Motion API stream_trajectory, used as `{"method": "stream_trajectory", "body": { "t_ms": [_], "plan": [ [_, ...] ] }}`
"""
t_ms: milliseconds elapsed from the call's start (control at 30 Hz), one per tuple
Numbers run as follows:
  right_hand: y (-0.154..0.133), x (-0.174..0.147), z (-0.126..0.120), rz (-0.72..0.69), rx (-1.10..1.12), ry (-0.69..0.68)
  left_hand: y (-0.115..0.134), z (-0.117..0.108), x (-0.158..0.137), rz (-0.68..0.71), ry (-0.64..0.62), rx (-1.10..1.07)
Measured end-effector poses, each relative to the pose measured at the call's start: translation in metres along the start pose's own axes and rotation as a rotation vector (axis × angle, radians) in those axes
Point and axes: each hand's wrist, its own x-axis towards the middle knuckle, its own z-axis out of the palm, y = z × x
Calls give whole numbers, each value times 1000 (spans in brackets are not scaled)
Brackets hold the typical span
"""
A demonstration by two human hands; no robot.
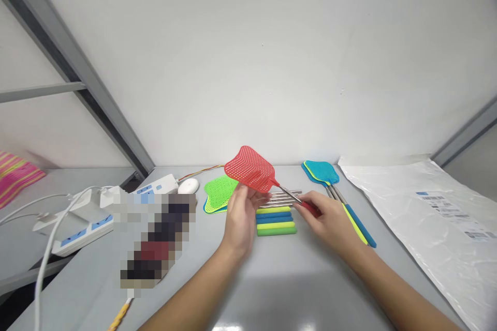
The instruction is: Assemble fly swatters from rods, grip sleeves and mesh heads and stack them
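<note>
A red fly swatter is held up over the table, its mesh head tilted to the upper left. My right hand is closed round its red handle, below a short metal rod. At the lower edge of the head, my left hand grips it, with fingers partly hidden behind the mesh. Beneath and between my hands lie several yellow, blue and green handles with metal rods. Green swatter heads, stacked over a blue one, rest beside my left hand.
Assembled swatters with blue and yellow heads lie right of my right hand. A white plastic mailer covers the right side. Power strips with cables, a white round device and a pixelated object are on the left. A wall stands behind.
</note>
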Motion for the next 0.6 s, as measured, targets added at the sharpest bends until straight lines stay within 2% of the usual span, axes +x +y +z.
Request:
{"method": "stream_trajectory", "body": {
  "t_ms": [100, 200, 400, 600],
  "plan": [
    [7, 4, -10, 47, -148, 71, 3, 0, -1, 5, -15, 32],
    [14, 11, -27, 172, -328, 122, 2, -2, -3, 30, -92, 142],
    [21, 14, -62, 454, -657, -81, -2, -6, -9, 165, -265, 473],
    [33, 6, -74, 641, -734, -191, -4, -6, -13, 291, -436, 714]
  ]
}}
